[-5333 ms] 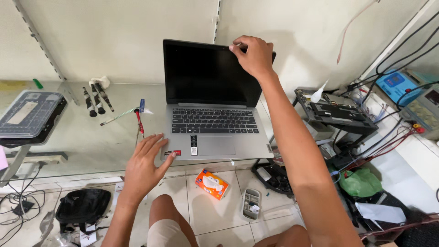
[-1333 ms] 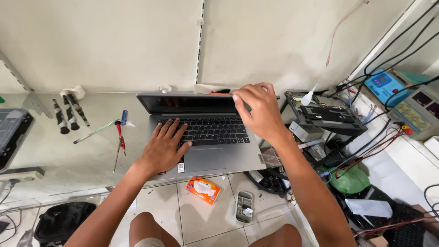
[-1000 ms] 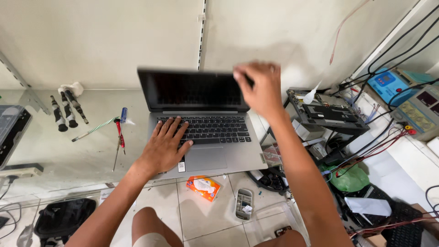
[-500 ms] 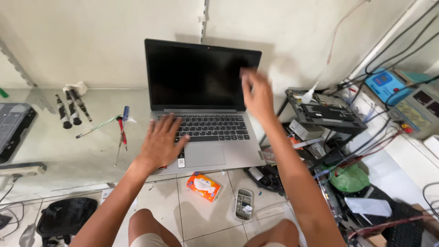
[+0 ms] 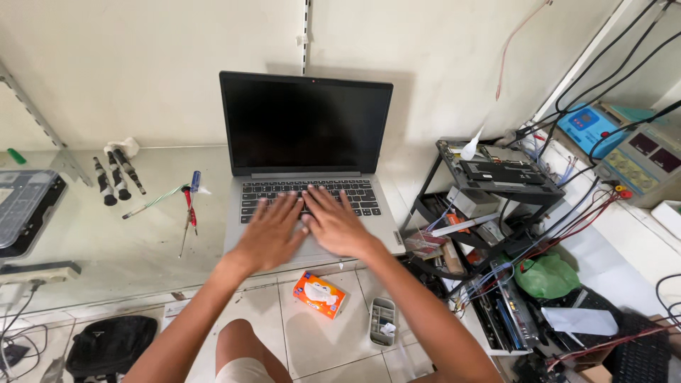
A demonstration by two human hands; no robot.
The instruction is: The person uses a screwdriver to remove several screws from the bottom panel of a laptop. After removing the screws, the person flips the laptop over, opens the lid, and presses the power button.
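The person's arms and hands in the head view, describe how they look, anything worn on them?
Both forearms are bare right down to the bottom edge of the picture: no sleeves show. The left hand and right hand wear no gloves, and no watch, bracelet or ring can be made out, though the fingers are slightly blurred. The arms are slim. Light-coloured shorts show at the lower edge.

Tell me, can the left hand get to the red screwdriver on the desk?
Probably yes. The left hand rests on the laptop, and the red screwdriver lies just beside the laptop on that hand's side, with only bare glass desk between them.
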